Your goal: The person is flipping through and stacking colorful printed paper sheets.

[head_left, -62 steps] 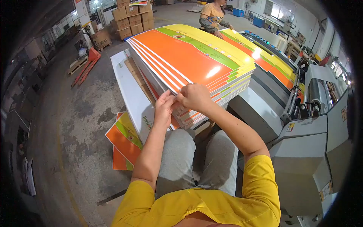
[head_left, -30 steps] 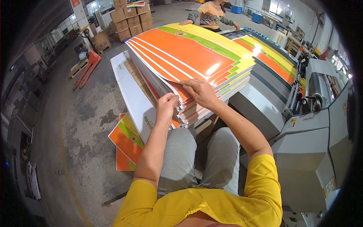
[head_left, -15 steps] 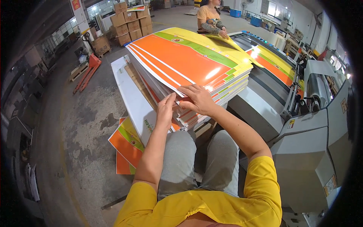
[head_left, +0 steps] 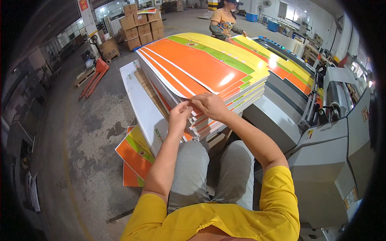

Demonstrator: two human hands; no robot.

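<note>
Right hand (head_left: 210,107): fingertips clamped on a corner of the orange-yellow sheet stack (head_left: 193,64). Left hand (head_left: 179,117) curls just beside; its grip cannot be told.

Our top sheet (head_left: 197,64) is banded orange, green and yellow, with a white edge. We wear a plain yellow top (head_left: 209,219) and grey trousers (head_left: 187,172). We see a light grey machine (head_left: 321,164), a red-orange pallet truck (head_left: 101,69), brown cartons (head_left: 144,29) and a co-worker's pale orange, printed shirt (head_left: 221,19).
</note>
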